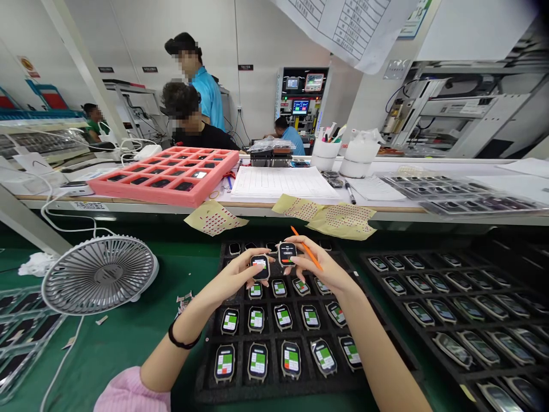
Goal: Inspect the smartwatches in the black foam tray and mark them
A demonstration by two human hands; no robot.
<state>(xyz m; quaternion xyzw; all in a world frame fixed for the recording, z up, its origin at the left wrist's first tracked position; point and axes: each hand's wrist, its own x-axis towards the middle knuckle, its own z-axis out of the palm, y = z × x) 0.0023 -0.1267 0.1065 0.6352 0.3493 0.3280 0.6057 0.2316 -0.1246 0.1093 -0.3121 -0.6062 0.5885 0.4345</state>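
A black rounded-square smartwatch (259,267) and a matching smartwatch (287,254), both with lit screens, are held just above a black compartmented tray (205,393) of similar watches, on a green bench mat (98,360) (co-workers sit beyond a pink foam tray (128,186)). The left hand (231,278) pinches the first narrowly; the right hand (319,269) grips the second and a thin orange rod (309,250).

**A:** We've got a green mat (86,366) on the near bench, with a black tray (206,392) right in front of us and a second black tray (433,300) on our right!

**B:** And we see a white desk fan (99,274) on the mat at left! Over on the far bench (386,166), there's a pink foam tray (163,194), a paper form (283,183), and yellow sticker sheets (341,222) draped over its front edge!
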